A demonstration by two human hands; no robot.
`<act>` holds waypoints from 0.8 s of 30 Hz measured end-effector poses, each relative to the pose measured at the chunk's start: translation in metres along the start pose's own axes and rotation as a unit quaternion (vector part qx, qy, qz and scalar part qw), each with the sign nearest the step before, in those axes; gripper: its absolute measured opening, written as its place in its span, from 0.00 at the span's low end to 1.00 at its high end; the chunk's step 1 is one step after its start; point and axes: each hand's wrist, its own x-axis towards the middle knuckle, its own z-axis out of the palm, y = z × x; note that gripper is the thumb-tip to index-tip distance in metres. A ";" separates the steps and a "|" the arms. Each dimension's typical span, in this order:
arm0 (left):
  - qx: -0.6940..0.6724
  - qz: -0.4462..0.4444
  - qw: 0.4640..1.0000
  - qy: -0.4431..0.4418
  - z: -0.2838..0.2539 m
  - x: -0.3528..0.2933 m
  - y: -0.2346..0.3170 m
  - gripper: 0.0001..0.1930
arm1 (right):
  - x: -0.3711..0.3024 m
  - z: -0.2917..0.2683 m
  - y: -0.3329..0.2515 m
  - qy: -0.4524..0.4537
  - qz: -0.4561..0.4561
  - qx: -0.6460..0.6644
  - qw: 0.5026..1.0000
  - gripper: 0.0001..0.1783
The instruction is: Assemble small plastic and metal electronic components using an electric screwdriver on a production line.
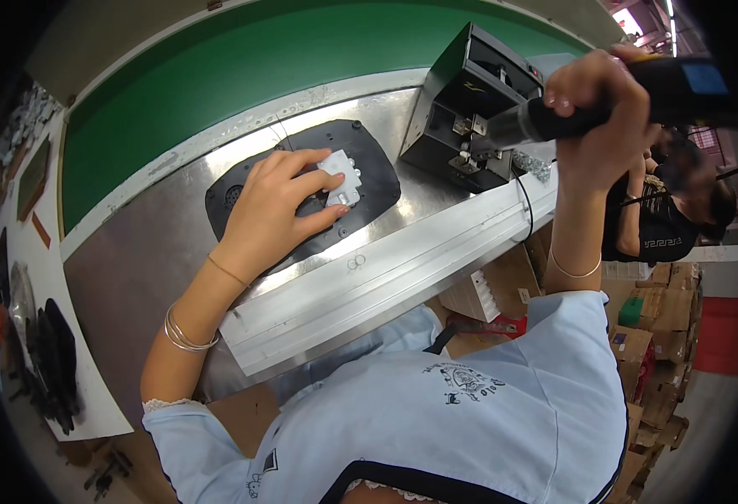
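Note:
On the metal worktop lies a black flat housing (pixel 369 164) with rounded corners and small screw posts. A small white plastic part (pixel 342 172) sits on it, and my left hand (pixel 281 197) pins it there with fingers and thumb at its edges. Up at the right, my right hand (pixel 604 97) is wrapped round a black power screwdriver (pixel 571 118). The tool's metal nose points left, toward a black screw feeder (pixel 470 126) with a metal pick-up end. Whether a screw sits on the tip cannot be made out.
A pale metal rail (pixel 386 273) runs along the worktop's front edge. Black parts (pixel 54 353) lie on a white surface at the left. Another person (pixel 667 202) in black is at the right, above stacked cardboard boxes (pixel 663 328). A black cable (pixel 527 206) hangs by the feeder.

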 end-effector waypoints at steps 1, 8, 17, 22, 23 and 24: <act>-0.008 0.000 1.000 -0.001 0.001 0.001 0.001 0.13 | 0.007 -0.005 -0.005 0.006 -0.031 -0.006 0.999 0.12; -0.013 -0.003 1.000 0.007 -0.001 -0.002 0.002 0.14 | 0.041 -0.035 0.016 0.114 -0.211 -0.238 0.941 0.05; -0.001 0.009 1.000 0.027 -0.001 -0.002 0.003 0.14 | 0.025 -0.020 -0.026 0.103 -0.118 -0.236 0.959 0.08; -0.008 0.012 1.000 0.021 0.000 -0.001 0.005 0.14 | 0.012 -0.008 -0.021 0.075 -0.076 -0.140 0.984 0.09; -0.006 0.013 1.000 0.023 -0.001 -0.001 0.006 0.14 | 0.009 -0.004 -0.018 0.076 -0.065 -0.109 0.989 0.09; -0.003 0.016 1.000 0.026 -0.002 0.000 0.006 0.14 | 0.009 -0.002 -0.014 0.074 -0.054 -0.094 0.991 0.08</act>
